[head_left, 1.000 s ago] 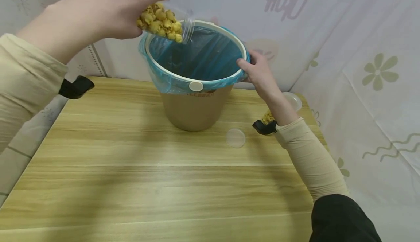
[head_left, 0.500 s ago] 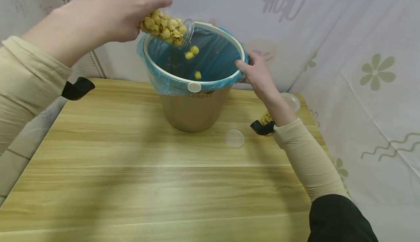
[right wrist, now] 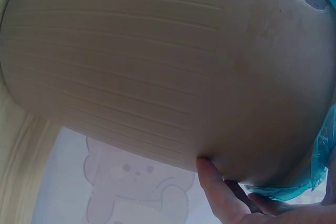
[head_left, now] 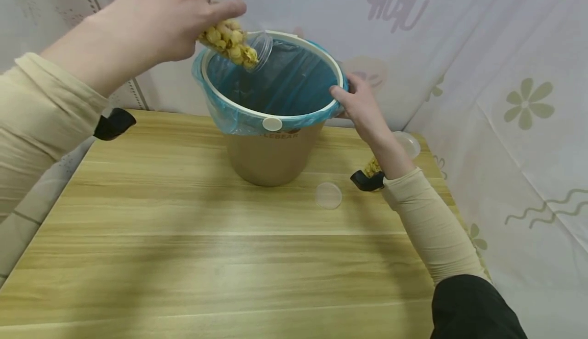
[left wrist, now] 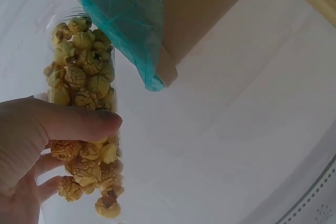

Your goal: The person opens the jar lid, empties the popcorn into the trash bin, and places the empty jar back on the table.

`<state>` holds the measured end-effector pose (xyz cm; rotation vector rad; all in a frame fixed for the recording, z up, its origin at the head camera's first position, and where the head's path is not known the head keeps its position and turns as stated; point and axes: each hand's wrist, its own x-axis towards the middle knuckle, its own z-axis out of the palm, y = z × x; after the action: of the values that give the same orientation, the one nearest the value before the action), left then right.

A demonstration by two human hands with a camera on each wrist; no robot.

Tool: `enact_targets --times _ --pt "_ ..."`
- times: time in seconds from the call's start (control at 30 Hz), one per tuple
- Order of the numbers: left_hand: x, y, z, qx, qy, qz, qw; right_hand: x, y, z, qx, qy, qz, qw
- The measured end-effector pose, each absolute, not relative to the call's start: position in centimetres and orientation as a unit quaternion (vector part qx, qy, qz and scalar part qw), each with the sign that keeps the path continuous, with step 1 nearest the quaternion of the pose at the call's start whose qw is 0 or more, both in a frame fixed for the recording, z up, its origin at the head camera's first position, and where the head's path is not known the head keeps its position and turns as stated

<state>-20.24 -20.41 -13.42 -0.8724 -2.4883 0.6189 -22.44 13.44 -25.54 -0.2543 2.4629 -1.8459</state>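
Observation:
My left hand (head_left: 172, 20) grips a clear plastic jar (left wrist: 81, 98) of yellow popcorn (head_left: 229, 43), tipped so its uncapped mouth hangs over the left side of the trash can. The can (head_left: 273, 158) is beige with a pale rim ring, and a blue plastic bag (head_left: 298, 81) lines it and folds over the edge. With the thumb over the rim and fingers against the outer wall, my right hand (head_left: 360, 101) holds the can's right side. In the right wrist view, fingertips (right wrist: 207, 169) press on the can's wall. The bottom inside the bag is too dark to make out.
A round clear lid (head_left: 328, 196) lies on the wooden table (head_left: 193, 277) in front of the can. Behind my right forearm is another clear container (head_left: 406, 145), with popcorn (head_left: 372, 167) showing beside it. A patterned white curtain (head_left: 496, 73) hangs behind and at the right.
The left hand has shifted slightly right and the jar's mouth has dipped lower. Half a second ago several popcorn pieces were falling into the bag; none is in the air now. The right hand keeps its grip.

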Motion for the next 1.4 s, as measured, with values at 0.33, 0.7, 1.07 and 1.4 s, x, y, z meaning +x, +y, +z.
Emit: enact_targets --times 0.33,0.7,1.07,1.4 --pt "-20.2 -19.8 -13.6 -0.319 -0.879 0.277 0.223 -22.5 13.3 -25.7 -0.086 0.801 -0.591 0.028" --pt "-20.2 -19.9 -13.7 -0.311 -0.871 0.296 0.24 -22.7 13.1 -25.8 -0.084 0.804 -0.589 0.029" --pt "-20.2 -19.5 -13.5 -0.31 -0.863 0.314 0.246 -23.0 13.0 -26.0 -0.082 0.805 -0.586 0.025" --pt "-20.0 -19.0 -13.5 -0.333 -0.824 0.367 0.274 -23.1 13.0 -26.1 -0.081 0.805 -0.587 0.024"
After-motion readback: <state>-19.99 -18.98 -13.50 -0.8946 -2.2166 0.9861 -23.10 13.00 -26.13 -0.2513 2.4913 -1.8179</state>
